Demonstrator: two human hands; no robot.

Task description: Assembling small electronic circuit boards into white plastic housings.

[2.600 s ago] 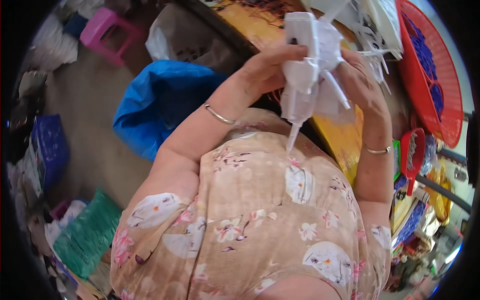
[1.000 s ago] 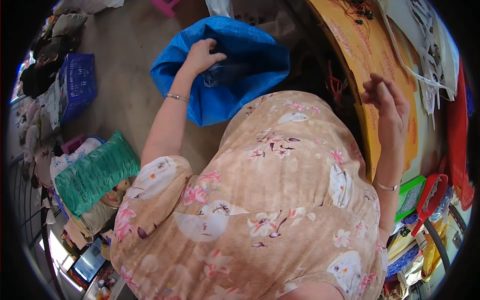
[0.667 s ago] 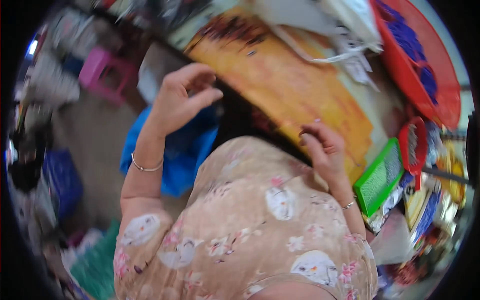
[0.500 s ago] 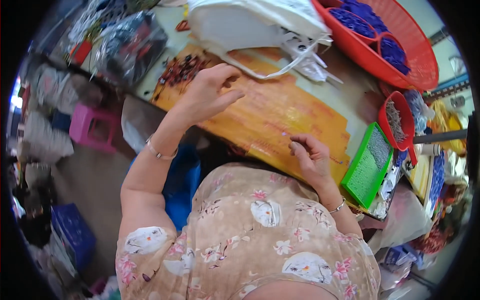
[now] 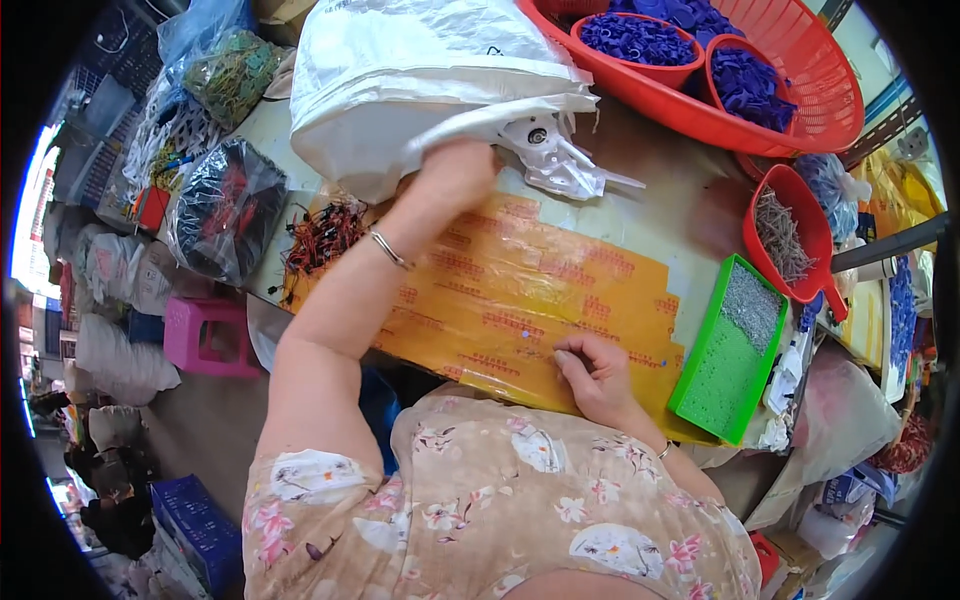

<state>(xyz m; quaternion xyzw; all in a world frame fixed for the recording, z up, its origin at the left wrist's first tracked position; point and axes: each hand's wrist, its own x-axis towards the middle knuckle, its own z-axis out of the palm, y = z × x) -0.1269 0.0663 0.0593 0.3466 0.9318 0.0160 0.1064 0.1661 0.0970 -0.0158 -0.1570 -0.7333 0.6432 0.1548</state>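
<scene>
My left hand [image 5: 462, 172] reaches to the mouth of a large white woven bag [image 5: 365, 140] lying at the back of the table. Its fingers are hidden at the bag's folded edge, and the hand is slightly blurred. My right hand [image 5: 597, 382] rests low over a patch of yellow-orange printed tape [image 5: 560, 275] on the tabletop. Its fingers are curled with the thumb against them; anything inside is too small or hidden to make out. Just left of it, a tiny pale speck [image 5: 526, 334] lies on the tape. A tangle of small red and black wired pieces [image 5: 325, 238] sits beside my left forearm.
To the right are a green tray [image 5: 700, 333] with small grey pieces and a red scoop [image 5: 836, 302] of thin metallic pins. Behind them stands a wide red basket [image 5: 835, 85] with tubs of purple-blue plastic parts [image 5: 640, 40]. A pink stool [image 5: 210, 338] stands at left.
My left hand has moved forward and to the right, from above the tape to the bag's mouth. My right hand stays over the tape, fingers still curled. The head view has shifted.
</scene>
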